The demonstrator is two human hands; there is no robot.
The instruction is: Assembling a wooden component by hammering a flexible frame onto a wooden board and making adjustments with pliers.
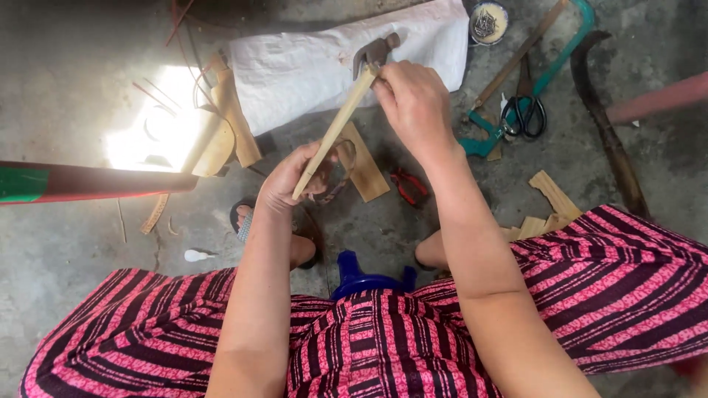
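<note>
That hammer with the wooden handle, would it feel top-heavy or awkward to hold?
The hammer probably feels top-heavy: its metal head looks bulky against the slim, pale handle. The handle looks stiff and straight, so it should not flex. The right hand grips just below the head and the left hand holds the handle's lower end, which likely steadies it.

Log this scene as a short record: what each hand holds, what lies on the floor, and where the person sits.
left hand: grips lower end of hammer handle
right hand: pinches handle just below the head
hammer: wooden handle, metal claw head, tilted up to the right
floor items: scissors, red pliers, white sack
seat: blue stool
</note>
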